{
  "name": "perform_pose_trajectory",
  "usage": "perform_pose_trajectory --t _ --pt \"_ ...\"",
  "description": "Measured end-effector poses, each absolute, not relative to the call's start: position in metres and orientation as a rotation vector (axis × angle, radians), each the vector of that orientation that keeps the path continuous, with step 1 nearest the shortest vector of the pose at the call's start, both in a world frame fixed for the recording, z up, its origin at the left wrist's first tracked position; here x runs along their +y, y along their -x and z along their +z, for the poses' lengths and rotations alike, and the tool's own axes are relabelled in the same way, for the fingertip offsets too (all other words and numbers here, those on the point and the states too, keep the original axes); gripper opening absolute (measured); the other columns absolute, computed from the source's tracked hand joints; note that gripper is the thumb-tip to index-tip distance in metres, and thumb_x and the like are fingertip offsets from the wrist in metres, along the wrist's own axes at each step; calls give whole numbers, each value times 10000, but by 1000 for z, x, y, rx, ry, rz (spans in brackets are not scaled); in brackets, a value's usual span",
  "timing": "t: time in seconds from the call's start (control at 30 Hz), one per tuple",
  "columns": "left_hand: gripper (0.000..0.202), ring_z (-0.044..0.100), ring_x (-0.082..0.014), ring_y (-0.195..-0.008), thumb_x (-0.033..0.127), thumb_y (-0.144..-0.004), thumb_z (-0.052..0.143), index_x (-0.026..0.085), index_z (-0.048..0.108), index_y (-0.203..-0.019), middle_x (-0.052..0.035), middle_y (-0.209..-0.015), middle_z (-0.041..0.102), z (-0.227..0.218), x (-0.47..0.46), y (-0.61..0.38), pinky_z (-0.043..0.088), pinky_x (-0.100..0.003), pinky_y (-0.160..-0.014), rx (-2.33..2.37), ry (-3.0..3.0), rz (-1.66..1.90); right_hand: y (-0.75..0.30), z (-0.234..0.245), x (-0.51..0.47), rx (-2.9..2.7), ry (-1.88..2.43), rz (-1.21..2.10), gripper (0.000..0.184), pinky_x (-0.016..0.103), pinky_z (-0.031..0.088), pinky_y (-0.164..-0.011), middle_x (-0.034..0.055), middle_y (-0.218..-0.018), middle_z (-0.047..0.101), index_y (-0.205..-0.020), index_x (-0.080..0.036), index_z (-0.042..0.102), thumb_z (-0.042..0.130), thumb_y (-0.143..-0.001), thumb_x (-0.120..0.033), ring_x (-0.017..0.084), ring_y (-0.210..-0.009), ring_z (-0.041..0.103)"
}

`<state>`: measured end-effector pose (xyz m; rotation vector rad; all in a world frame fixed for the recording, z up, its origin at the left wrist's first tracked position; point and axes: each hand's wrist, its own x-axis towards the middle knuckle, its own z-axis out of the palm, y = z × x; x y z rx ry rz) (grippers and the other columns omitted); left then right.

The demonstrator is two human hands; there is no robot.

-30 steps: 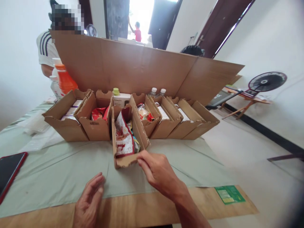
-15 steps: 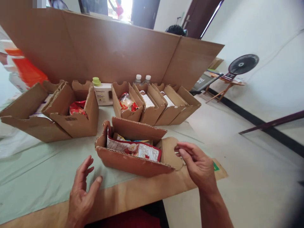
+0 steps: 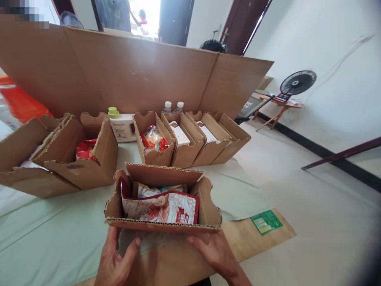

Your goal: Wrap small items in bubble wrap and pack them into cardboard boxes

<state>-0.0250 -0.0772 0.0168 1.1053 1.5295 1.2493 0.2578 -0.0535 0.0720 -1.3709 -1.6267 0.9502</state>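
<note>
An open cardboard box (image 3: 162, 224) sits lifted in front of me, turned sideways, with a red and white snack packet (image 3: 162, 208) and other packets inside. My left hand (image 3: 117, 262) grips its near left bottom edge, thumb up against the front wall. My right hand (image 3: 216, 254) holds the box from below at its near right corner, fingers curled under it. Both hands are closed on the box.
A row of open cardboard boxes (image 3: 184, 139) with packets stands behind, two more boxes (image 3: 74, 159) at the left. A white carton with a green cap (image 3: 120, 125) and two bottles (image 3: 172, 107) stand before a tall cardboard sheet (image 3: 133, 71). A fan (image 3: 297, 82) stands at the right.
The box has been pulled out of the row, turned sideways and brought close to me. Both hands went from being apart and open beside it to gripping its near bottom edge.
</note>
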Motion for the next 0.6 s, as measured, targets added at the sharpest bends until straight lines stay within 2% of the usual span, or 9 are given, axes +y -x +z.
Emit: perform_pose_trajectory --t 0.1,0.2,0.27,0.43,0.6 --pt "756 366 -386 -1509 528 -841 705 253 448 -1497 -148 -1481 557 18 -73 2 291 -588 -1243 1476 -1143 1260 -276 74 -25 -1598 1378 943 560 566 504 -1101 156 -1249 748 -1286 -219 701 762 -814 -515 370 -1238 668" --pt "793 389 -392 -1497 537 -839 690 239 424 -1524 -162 -1549 496 22 -64 -25 303 -602 -1236 1429 -1153 1284 -303 73 12 -1523 1356 976 580 555 514 -1080 148 -1185 771 -1180 -214 740 819 -739 -581 374 -1197 687" --pt "808 409 -391 -1486 543 -825 706 251 437 -1529 -153 -1582 470 25 -55 -32 309 -598 -1235 1390 -1144 1260 -319 69 33 -1448 1299 1011 655 539 517 -1072 156 -1231 755 -1170 -204 727 851 -683 -625 373 -1212 679" --pt "622 442 -332 -1469 534 -909 633 310 523 -1478 -82 -1579 501 41 -3 -1 300 -552 -1247 1384 -1096 1310 -333 50 57 -1401 1263 1081 753 537 504 -1086 180 -1336 705 -1215 -197 683 875 -646 -651 371 -1254 656" --pt "703 311 -306 -1551 644 -939 527 300 438 -1546 -57 -1686 344 60 91 22 258 -516 -1268 1319 -1084 1417 -325 34 56 -1429 1270 1110 753 564 503 -1086 188 -1305 722 -1186 -195 696 889 -619 -652 392 -1256 654"
